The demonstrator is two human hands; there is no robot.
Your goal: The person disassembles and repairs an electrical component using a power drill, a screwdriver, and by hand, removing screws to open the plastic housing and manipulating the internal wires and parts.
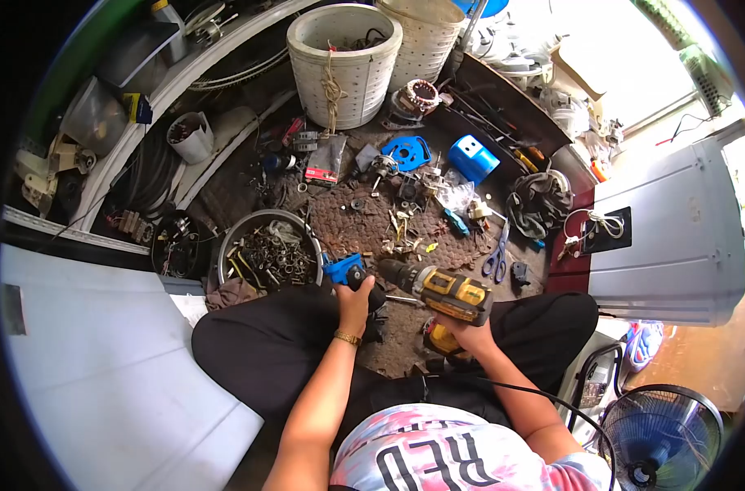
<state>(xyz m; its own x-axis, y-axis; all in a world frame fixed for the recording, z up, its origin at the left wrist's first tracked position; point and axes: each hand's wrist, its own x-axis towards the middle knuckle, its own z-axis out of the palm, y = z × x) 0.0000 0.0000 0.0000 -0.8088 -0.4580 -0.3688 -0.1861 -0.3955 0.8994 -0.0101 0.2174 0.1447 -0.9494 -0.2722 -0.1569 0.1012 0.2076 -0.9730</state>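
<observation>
My right hand (468, 334) is wrapped round the grip of a yellow and black cordless drill (452, 293). The drill's chuck points left toward my other hand. My left hand (353, 308) grips a blue and black plastic part (342, 268), thumb on its dark side; its exact kind I cannot make out. A small gap seems to separate the drill's tip from this part. Just left of it stands a round metal basin (222, 266) full of screws and small hardware. Blue-handled scissors (496, 263) lie on the floor right of the drill.
A blue motor cover (473, 160) and a flat blue plate (407, 153) lie ahead among loose parts. Behind them stand white buckets (344, 90). Shelving (164, 86) is at left, a white panel (667, 237) at right, and a fan (659, 442) at lower right.
</observation>
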